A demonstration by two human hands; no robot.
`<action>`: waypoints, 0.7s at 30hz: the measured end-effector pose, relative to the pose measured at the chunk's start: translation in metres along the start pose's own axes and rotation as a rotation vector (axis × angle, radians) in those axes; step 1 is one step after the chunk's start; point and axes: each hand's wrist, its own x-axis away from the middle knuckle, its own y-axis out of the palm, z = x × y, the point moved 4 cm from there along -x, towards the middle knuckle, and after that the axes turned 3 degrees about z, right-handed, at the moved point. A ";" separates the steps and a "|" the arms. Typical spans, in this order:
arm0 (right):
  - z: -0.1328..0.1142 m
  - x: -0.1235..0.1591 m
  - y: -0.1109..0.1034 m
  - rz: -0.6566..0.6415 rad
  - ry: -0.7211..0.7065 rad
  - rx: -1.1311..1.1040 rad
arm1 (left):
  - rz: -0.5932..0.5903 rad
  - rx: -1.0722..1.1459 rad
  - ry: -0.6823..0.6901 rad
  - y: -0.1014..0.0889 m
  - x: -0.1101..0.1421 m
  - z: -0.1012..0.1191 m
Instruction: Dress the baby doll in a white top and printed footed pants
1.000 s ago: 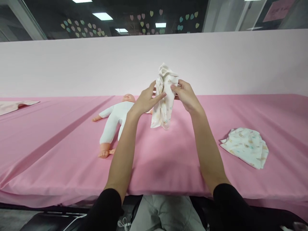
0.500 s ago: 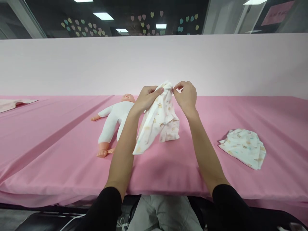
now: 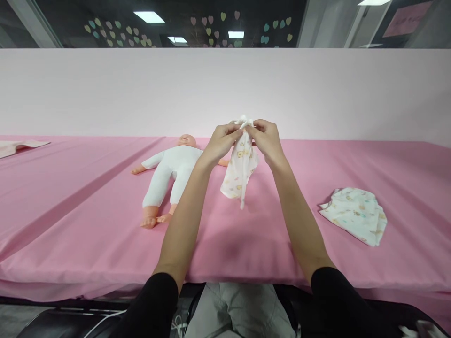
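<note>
A small white printed baby garment [image 3: 239, 171] hangs in the air above the pink table [image 3: 88, 220], gathered at its top. My left hand [image 3: 221, 141] and my right hand [image 3: 267, 139] both pinch that top edge, fingers closed and almost touching each other. Left of the hands, a baby doll [image 3: 169, 173] in a white suit lies on its back on the cloth, head toward the far wall. The garment's lower end hangs free, a little above the table.
Another printed white cloth [image 3: 355, 214] lies crumpled on the table to the right. A pale pink piece of fabric [image 3: 17, 146] rests at the far left edge. A light pink wall panel [image 3: 105, 94] closes off the back of the table.
The garment dropped from a raised bunch, spread wide for a moment, and now hangs narrow. Both hands came close together at its top edge.
</note>
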 end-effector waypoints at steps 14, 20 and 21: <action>-0.014 0.008 -0.003 -0.138 0.021 -0.181 | 0.035 -0.032 -0.055 0.003 -0.002 -0.009; 0.003 -0.010 -0.030 0.028 0.086 -0.159 | 0.094 -0.219 -0.040 -0.029 0.000 -0.006; 0.006 -0.013 -0.038 0.078 0.081 -0.134 | 0.132 -0.266 -0.038 -0.037 0.002 -0.004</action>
